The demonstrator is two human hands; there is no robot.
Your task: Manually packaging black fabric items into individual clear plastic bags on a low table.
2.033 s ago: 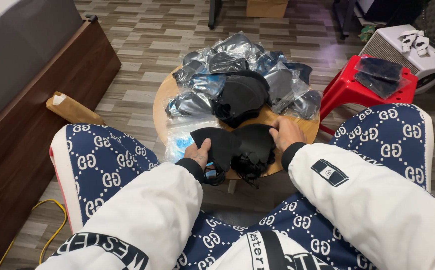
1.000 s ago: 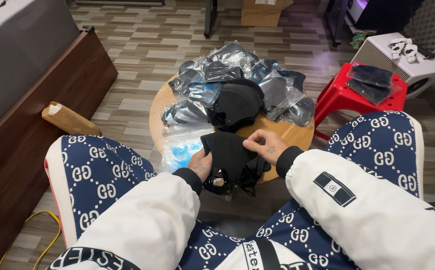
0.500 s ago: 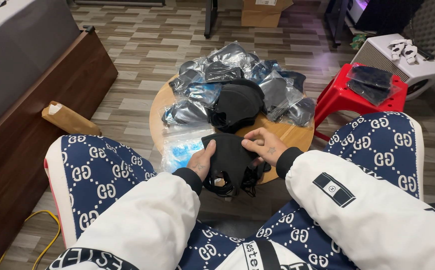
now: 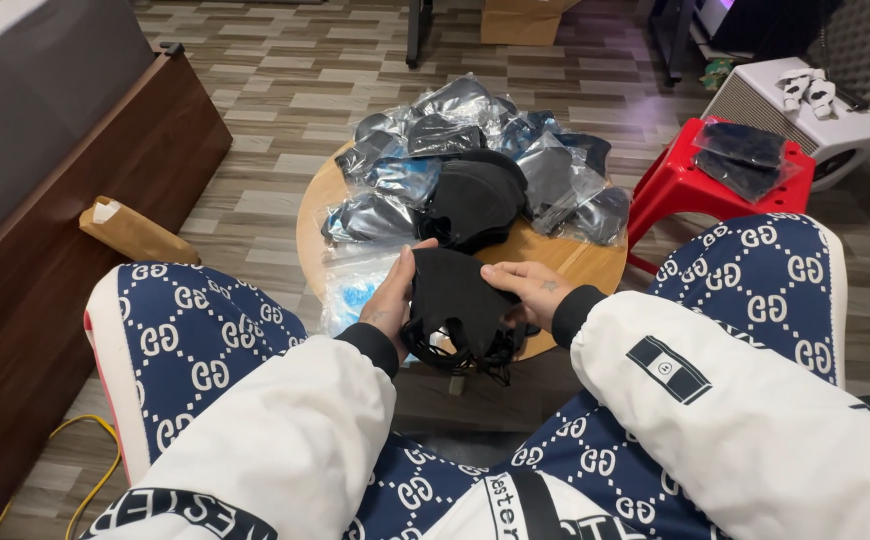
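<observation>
My left hand (image 4: 392,297) and my right hand (image 4: 528,289) hold a folded black cloth mask (image 4: 455,305) between them, just above the near edge of a small round wooden table (image 4: 565,260). Thin black straps dangle below the mask. Behind it on the table lies a pile of loose black masks (image 4: 475,200), ringed by several clear plastic bags with dark masks (image 4: 425,135) inside. A flat clear bag with a blue patch (image 4: 353,288) lies beside my left hand.
A red plastic stool (image 4: 695,185) at the right carries more bagged dark masks (image 4: 745,155). A white box (image 4: 805,115) stands behind it. A brown wooden cabinet (image 4: 65,230) runs along the left, a paper package (image 4: 135,232) against it. My knees flank the table.
The mask, spread open between both hands two seconds ago, is now folded together into a compact bundle. My hands have drawn closer to each other and slightly toward me.
</observation>
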